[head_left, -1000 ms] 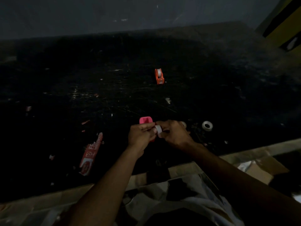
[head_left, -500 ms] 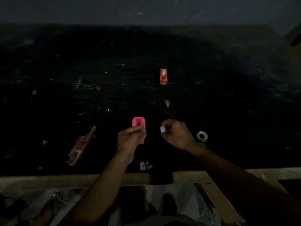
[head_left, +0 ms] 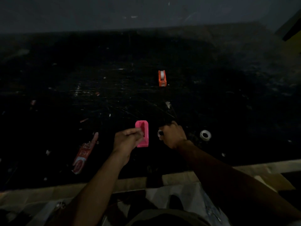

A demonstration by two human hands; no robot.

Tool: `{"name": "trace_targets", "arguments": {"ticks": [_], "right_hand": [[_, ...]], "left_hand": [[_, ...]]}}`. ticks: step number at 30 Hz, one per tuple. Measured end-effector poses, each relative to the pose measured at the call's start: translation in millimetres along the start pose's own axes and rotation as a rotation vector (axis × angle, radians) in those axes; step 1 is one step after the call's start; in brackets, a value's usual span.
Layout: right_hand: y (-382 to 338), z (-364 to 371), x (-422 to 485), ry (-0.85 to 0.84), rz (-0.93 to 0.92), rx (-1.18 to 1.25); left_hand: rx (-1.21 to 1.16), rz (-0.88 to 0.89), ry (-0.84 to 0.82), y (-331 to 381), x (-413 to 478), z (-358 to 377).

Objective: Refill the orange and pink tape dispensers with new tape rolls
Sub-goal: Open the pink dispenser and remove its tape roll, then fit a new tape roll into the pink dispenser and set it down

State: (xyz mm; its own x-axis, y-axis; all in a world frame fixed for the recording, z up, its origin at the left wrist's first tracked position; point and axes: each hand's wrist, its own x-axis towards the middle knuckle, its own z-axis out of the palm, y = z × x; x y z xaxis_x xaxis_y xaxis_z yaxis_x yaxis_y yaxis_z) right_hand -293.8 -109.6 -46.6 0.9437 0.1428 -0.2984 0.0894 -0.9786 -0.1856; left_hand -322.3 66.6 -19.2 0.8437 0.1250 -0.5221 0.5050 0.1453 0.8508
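A: We're looking down at a wide dark table (head_left: 211,95), scuffed and littered with scraps, and the light is poor. Our two arms reach in from the near edge.

B: Right, and far out on it stands the orange dispenser (head_left: 162,78), a pale roll already showing in its cradle. We'd judge that one done.

A: So the pink one is the step in hand. Our left hand (head_left: 126,141) has its fingers clamped on the side of the pink dispenser (head_left: 142,133), open cavity facing up at us. It looks empty inside.

B: And our right hand (head_left: 173,135) is curled tight around a small tape roll (head_left: 160,134), held just beside the dispenser, not touching it.

A: There's a spare roll (head_left: 205,135) lying flat on the table, off to the right of that hand. A red wrapper (head_left: 84,153) lies to the left.

B: Next, we reckon, the roll needs turning edge-on and lowering into that pink slot, hub lined up with the pegs. In this gloom we can't tell where the loose tape end sits.
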Motion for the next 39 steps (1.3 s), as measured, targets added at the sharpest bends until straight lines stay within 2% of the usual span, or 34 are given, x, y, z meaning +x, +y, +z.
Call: {"name": "trace_targets", "arguments": {"ticks": [6,10,17,23,30,32,36,39], "right_hand": [[15,-7,-6,0.058,0.097,0.070],[60,-18,-23,0.117,0.173,0.096],[143,-33,-62,0.047,0.258,0.281],[174,-34,-68,-0.049,0.153,0.293],[181,-37,-43,-0.207,-0.091,0.041],[181,-36,-36,-0.221,-0.147,0.036],[189,-31,-32,-0.189,-0.213,0.135],[192,-17,-36,0.016,-0.196,0.499]], "left_hand": [[0.051,-0.030,-0.131,9,15,37],[0.173,-0.078,-0.268,10,27,78],[0.310,-0.118,-0.401,-5,35,144],[0.354,-0.164,-0.387,-22,35,167],[0.330,-0.139,-0.295,-38,29,172],[0.287,-0.140,-0.265,-40,24,167],[0.212,-0.144,-0.206,-41,15,157],[0.101,-0.163,-0.188,-38,10,149]]}}
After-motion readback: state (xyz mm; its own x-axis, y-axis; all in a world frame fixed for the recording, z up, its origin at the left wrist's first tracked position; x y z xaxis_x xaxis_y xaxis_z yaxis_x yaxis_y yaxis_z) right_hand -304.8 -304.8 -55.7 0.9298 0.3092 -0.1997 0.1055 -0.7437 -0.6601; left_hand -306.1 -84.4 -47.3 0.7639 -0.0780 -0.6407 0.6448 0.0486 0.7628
